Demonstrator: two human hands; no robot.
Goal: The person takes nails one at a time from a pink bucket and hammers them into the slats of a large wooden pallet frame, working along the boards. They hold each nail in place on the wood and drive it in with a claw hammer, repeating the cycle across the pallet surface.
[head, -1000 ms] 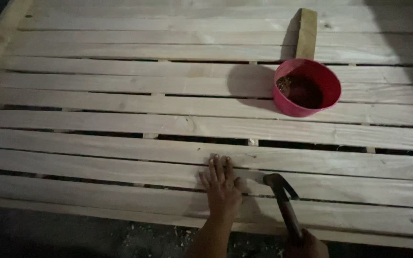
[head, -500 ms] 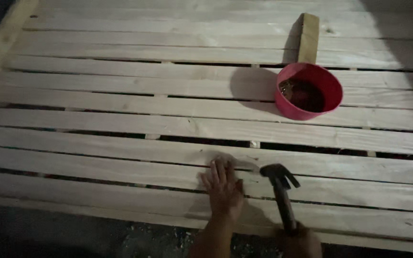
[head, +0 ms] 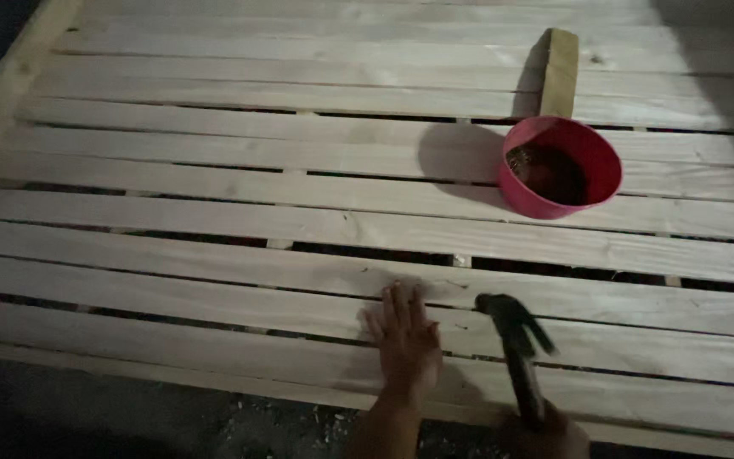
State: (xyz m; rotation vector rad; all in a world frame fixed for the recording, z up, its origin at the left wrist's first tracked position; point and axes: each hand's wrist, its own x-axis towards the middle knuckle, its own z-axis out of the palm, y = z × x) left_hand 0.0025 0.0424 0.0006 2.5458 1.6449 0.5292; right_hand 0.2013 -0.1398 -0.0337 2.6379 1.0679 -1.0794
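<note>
Gripping one hammer (head: 516, 340), your right hand (head: 545, 433) hovers beside your left hand (head: 405, 340), fingers spread flat on slats (head: 214, 280); one red bowl (head: 561, 167), one wooden block (head: 559, 72).

Pale, matt, rough-sawn wooden slats (head: 214, 225); smooth red plastic bowl (head: 561, 167); dark metal hammer (head: 516, 340)

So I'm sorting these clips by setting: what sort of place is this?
Probably a dimly lit carpentry or building spot. A slatted frame of pale wooden planks fills the view, the right hand holds a claw hammer, and a red bowl sits on the slats.
</note>
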